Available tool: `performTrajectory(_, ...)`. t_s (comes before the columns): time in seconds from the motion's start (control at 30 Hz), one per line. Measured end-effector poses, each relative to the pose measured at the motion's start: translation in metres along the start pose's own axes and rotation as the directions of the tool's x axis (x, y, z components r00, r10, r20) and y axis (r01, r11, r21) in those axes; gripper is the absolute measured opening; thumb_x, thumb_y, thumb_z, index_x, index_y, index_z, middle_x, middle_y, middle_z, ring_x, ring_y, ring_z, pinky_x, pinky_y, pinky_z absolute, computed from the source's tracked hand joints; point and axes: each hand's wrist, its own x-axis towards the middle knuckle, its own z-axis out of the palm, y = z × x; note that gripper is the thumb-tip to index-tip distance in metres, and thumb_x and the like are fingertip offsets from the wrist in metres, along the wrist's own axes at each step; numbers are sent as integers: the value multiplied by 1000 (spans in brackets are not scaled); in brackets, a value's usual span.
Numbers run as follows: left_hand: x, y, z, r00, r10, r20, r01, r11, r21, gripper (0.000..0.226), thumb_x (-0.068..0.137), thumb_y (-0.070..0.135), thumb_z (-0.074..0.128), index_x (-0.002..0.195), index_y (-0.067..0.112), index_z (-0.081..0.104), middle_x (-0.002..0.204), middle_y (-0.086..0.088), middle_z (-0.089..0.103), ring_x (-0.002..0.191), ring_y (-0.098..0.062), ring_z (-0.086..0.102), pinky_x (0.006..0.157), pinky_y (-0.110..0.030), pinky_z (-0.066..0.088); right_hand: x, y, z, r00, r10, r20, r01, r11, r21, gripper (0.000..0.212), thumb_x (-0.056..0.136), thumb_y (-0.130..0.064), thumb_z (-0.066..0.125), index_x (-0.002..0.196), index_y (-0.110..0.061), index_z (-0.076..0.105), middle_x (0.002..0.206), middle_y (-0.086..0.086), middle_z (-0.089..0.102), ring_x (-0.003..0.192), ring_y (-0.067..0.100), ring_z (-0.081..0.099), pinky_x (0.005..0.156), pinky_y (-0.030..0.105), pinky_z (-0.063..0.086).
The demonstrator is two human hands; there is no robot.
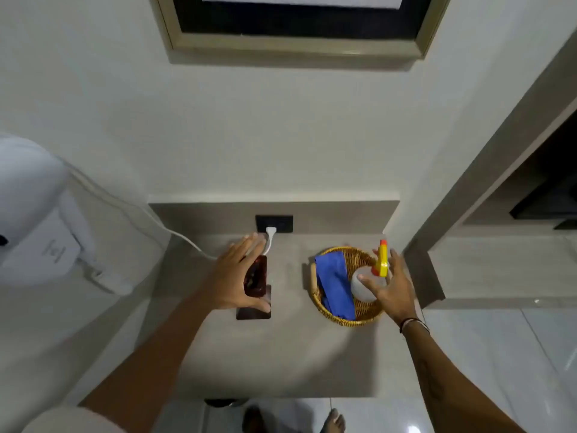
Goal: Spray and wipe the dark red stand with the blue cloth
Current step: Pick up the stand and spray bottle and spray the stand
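Observation:
The dark red stand sits on the grey shelf, its flat base towards me. My left hand lies against its left side with the fingers spread past its top and the thumb at the base, not closed around it. A blue cloth lies folded in a round wicker basket to the right. In the same basket stands a white spray bottle with a yellow trigger head. My right hand reaches around the bottle, thumb on its body and fingers straight behind the head.
A white plug sits in a black wall socket just behind the stand; its cable runs left to a white appliance. A framed picture hangs above. A wall edge rises to the right of the basket. My feet show below the shelf's front edge.

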Motion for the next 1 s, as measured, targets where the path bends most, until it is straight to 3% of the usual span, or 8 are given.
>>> performTrajectory(0.1, 4, -5, 2, 999, -39, 7, 39, 999, -3, 131, 63, 97, 71, 160, 15, 40, 162, -10, 49, 151, -35, 46, 128, -53, 33, 13, 2, 13, 1000, 29, 11, -28, 999, -36, 95, 90, -25, 86, 166, -27, 29, 158, -3, 56, 135, 28, 62, 115, 58, 51)
performTrajectory(0.17, 4, -6, 3, 997, -69, -40, 67, 997, -39, 112, 60, 85, 80, 143, 15, 53, 139, -6, 60, 129, -30, 59, 118, -44, 39, 22, 8, 23, 999, 29, -39, -31, 998, -60, 84, 95, -23, 80, 165, -24, 33, 158, 2, 57, 136, 31, 62, 115, 56, 52)
performTrajectory(0.33, 4, -6, 10, 994, -71, -87, 58, 989, -138, 95, 58, 63, 84, 135, 15, 57, 130, -4, 61, 124, -27, 58, 125, -35, 26, 40, 30, 29, 988, -20, -151, 10, 998, -67, 54, 104, -25, 69, 154, -19, 52, 148, 6, 66, 130, 32, 66, 110, 49, 54)
performTrajectory(0.47, 1, -9, 11, 991, -72, -110, 44, 969, -242, 93, 58, 48, 92, 137, 15, 56, 133, -5, 59, 127, -27, 56, 130, -36, 20, 41, 23, 24, 972, -141, -191, 131, 989, -64, 52, 104, -30, 66, 153, -20, 53, 123, 0, 73, 106, -10, 65, 95, 27, 55)
performTrajectory(0.63, -21, -19, 11, 971, -215, -102, 153, 893, -423, 106, 62, 47, 86, 156, 19, 45, 162, -3, 44, 156, -12, 26, 125, -12, 9, 34, -22, 16, 924, -327, -197, 297, 940, -169, 45, 98, -43, 74, 139, -28, 64, 103, -5, 75, 91, 13, 67, 90, 42, 63)
performTrajectory(0.7, -31, -24, 9, 957, -285, -58, 220, 840, -497, 109, 64, 32, 90, 161, 26, 41, 169, 8, 32, 166, -13, 16, 127, -23, 19, 23, -42, 13, 927, -357, -112, 351, 934, -67, 49, 98, -34, 78, 145, -36, 61, 113, -10, 77, 98, 7, 72, 97, 27, 62)
performTrajectory(0.83, -49, -41, 4, 937, -350, 7, 291, 767, -571, 114, 65, 10, 88, 162, 39, 36, 174, 11, 26, 168, -11, 18, 129, -32, 27, -10, -63, 40, 908, -322, 268, 284, 943, 173, 44, 97, -23, 77, 137, -6, 70, 114, -35, 76, 112, -13, 68, 100, 14, 56)
performTrajectory(1.0, -63, -49, 5, 925, -377, 44, 329, 738, -589, 120, 69, -6, 90, 170, 24, 33, 170, 16, 30, 143, 32, 27, 115, -6, 34, -50, -72, 87, 777, -206, 595, 6, 947, 320, 54, 101, 9, 60, 147, -19, 62, 115, 15, 81, 94, 21, 78, 74, 20, 57)
